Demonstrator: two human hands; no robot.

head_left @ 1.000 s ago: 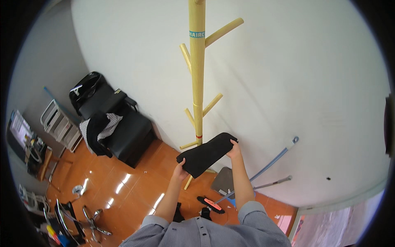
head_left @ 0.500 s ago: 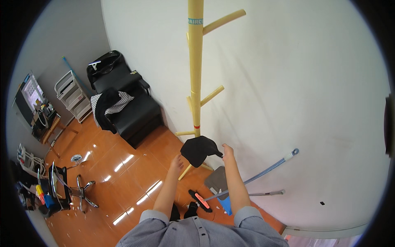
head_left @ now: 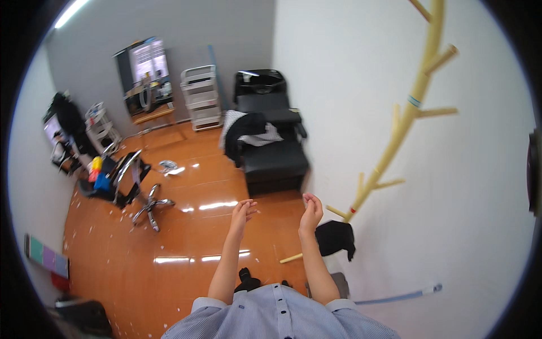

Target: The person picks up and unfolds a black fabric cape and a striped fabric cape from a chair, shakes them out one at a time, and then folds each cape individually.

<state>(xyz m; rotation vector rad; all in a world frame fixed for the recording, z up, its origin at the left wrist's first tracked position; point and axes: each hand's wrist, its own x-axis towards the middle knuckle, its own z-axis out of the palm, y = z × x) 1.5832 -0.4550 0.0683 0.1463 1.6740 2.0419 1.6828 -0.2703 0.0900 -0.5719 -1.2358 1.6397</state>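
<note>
- Here, the yellow wooden coat stand (head_left: pixel 407 116) is the biggest thing near the hands: it leans up and to the right across the white wall (head_left: pixel 339 85), its long axis running from its foot near the floor toward the upper right, with pegs sticking out to both sides.
- The black cloth (head_left: pixel 335 237) hangs bunched on a low peg near the foot of the stand, draped downward, its lower edge close above the orange floor (head_left: pixel 186 237).
- The cloth lies just to the right of and slightly below the right hand (head_left: pixel 311 210); the two are near but apart, with nothing held between them.
- The right hand is raised with fingers loosely curled and spread, empty; it is clearly the nearer hand to the cloth.
- The left hand (head_left: pixel 241 212) is raised beside it at about the same height, fingers apart and empty, farther from the cloth, with the right hand between the two.
- Well apart, a black salon chair (head_left: pixel 271 152) with clothes thrown over it stands against the wall beyond the hands.
</note>
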